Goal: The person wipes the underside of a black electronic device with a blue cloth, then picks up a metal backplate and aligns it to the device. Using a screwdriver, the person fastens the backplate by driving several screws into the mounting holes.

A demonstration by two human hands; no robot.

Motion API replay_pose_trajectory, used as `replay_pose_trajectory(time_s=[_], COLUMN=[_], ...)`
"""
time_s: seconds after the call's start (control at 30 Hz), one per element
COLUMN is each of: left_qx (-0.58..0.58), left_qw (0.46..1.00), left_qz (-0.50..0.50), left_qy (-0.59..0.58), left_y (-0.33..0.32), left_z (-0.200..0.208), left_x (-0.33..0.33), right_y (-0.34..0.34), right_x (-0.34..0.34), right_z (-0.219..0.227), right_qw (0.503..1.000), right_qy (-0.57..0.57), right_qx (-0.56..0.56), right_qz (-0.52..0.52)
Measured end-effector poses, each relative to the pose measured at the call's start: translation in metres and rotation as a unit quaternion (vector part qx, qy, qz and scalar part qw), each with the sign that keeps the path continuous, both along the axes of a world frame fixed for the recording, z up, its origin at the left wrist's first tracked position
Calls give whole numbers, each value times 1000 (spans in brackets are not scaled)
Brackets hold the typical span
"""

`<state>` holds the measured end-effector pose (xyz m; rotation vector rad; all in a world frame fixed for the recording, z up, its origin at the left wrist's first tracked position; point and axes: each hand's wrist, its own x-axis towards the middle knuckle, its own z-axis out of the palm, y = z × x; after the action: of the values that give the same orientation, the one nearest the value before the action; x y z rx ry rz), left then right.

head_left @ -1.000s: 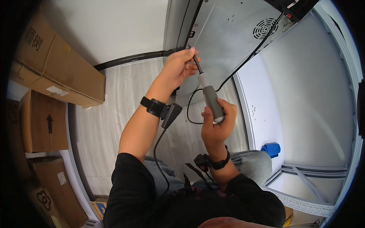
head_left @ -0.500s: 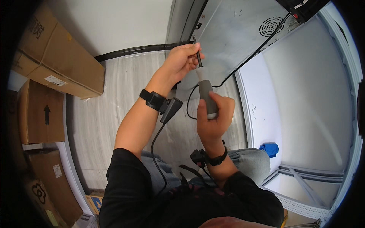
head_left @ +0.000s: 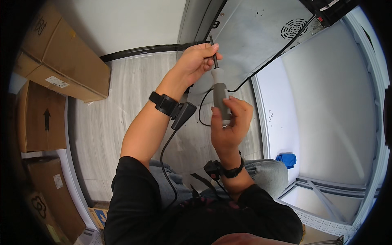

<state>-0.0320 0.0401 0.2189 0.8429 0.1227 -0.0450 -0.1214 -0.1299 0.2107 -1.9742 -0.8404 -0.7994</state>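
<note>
A screwdriver with a grey handle and a dark shaft points away from me, its tip at the left edge of a grey metal panel. Pinched around the shaft, close to the tip, are the thumb and fingers of my left hand. My right hand grips the back end of the handle between thumb and fingers. Whether a screw sits at the tip is too small to tell. Beside the tip, the panel edge carries a small dark fitting.
A black cable crosses the panel and loops down to the floor. Cardboard boxes stand on the left. A white frame lies along the right, with a blue cloth on it. A round vent marks the panel.
The view has shifted slightly. My right hand's fingers have moved a little on the handle, while my left hand keeps its pinch on the shaft.
</note>
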Motion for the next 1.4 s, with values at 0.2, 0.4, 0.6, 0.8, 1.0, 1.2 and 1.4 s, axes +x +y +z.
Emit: replay_pose_trajectory(time_s=[0.2, 0.4, 0.6, 0.8, 1.0, 1.2, 1.4], left_qx=[-31, -27, -48, -47, -33, -36, -41], left_qw=[999, 1000, 999, 997, 999, 999, 999], left_qz=[-16, 10, -18, -27, -27, -32, -22], left_qy=[-26, 4, -10, -46, -24, -16, -15], left_y=[0, -1, -4, -3, -1, -1, -3], left_z=[3, 0, 3, 1, -2, 0, -3], left_x=[-5, -1, -4, -5, -3, -4, -1], right_y=[-10, 5, 1, -9, -4, -4, 0], right_x=[-2, -4, -3, 5, 11, 4, -4], right_z=[1, 5, 3, 9, 15, 13, 10], right_qw=[942, 981, 968, 949, 995, 980, 956], right_qy=[267, 115, 212, 262, 85, 173, 259], right_qx=[194, 142, 131, 144, -1, 74, 134], right_qz=[58, 63, 17, 96, 56, 60, 38])
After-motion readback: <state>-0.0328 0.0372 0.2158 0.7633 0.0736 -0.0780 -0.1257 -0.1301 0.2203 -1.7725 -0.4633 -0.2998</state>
